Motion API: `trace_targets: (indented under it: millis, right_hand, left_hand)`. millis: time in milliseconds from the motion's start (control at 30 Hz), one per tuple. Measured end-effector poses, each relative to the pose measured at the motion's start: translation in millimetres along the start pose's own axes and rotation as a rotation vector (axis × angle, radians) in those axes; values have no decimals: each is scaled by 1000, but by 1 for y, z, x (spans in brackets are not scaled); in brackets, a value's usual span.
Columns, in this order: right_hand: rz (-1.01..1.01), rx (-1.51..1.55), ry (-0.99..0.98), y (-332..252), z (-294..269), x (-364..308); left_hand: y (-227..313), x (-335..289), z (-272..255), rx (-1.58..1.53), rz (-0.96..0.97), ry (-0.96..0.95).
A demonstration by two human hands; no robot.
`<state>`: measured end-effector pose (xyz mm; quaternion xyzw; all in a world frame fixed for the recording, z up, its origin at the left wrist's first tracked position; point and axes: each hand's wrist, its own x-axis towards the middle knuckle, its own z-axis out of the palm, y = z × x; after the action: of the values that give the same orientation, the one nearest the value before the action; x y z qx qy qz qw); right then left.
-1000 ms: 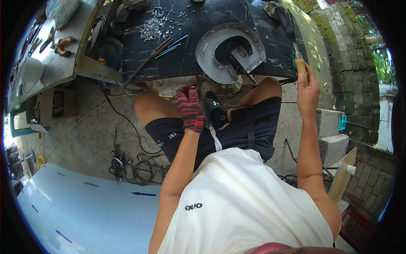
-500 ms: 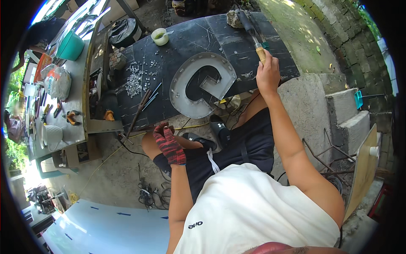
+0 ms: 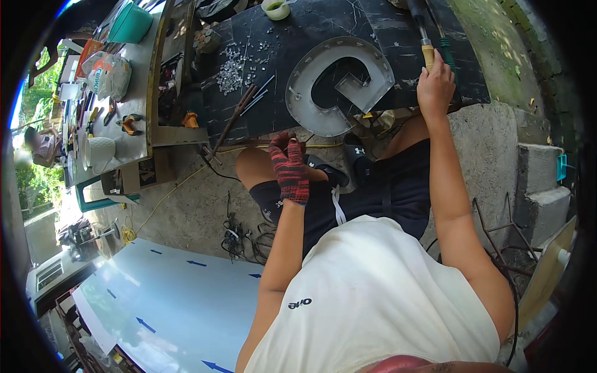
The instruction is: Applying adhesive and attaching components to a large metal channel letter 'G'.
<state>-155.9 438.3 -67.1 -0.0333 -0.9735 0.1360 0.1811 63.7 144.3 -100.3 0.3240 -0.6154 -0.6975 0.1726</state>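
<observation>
My right hand, bare, is closed round the wooden handle of a soldering iron above the right part of the dark table. The iron's metal shaft points away from me, and its far end runs toward the upper edge of the picture. Beside it lies a tool with a green handle. My left hand, in a red and black knit glove, is over my left knee with curled fingers; whatever they hold is too small to make out. A hollow metal letter in a G shape lies on the table between my hands.
Clear chips are scattered left of the letter, near thin rods. A small pot stands at the far edge. On the left, a workbench carries a teal bucket, a cup and pliers. Cables lie on the floor.
The view has shifted, so the table and my hands appear farther right and higher up. Both hands keep nearly the same pose, and the right still grips the soldering iron.
</observation>
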Motion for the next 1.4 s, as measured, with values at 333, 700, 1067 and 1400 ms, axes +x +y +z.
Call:
trace_targets:
  millis: [333,700,1067,1400]
  right_hand:
    - [-164,118,168,5,-22,-15]
    - [-215,420,48,-6,-58,-56]
    - [-184,632,-188,-19,-58,-67]
    - [-187,649,-263,-26,-66,-74]
  left_hand:
    - [21,-13,49,9,-133,-46]
    - [33,-7,62,34,-155,59]
    - [47,9,41,267,-12,36]
    - [74,38,6,385,29,-16]
